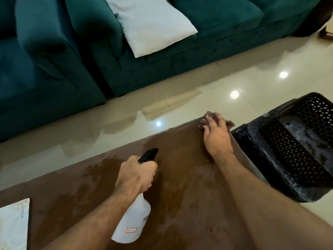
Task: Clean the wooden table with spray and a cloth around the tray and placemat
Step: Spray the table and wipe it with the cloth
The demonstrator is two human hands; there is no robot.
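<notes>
The brown wooden table (pixel 180 186) fills the lower half of the view, with wet patches and streaks on it. My left hand (pixel 137 174) grips a white spray bottle (pixel 133 221) by its black trigger head, nozzle pointing toward the far edge. My right hand (pixel 216 136) presses flat on a brownish cloth (pixel 228 123) at the table's far right corner. The corner of a pale placemat (pixel 12 224) shows at the lower left. No tray is in view.
A black perforated plastic basket (pixel 295 147) stands on the floor just right of the table. A teal sofa (pixel 162 60) with a white cushion (pixel 153 24) runs along the far side, across a strip of glossy cream tile floor (pixel 234 78).
</notes>
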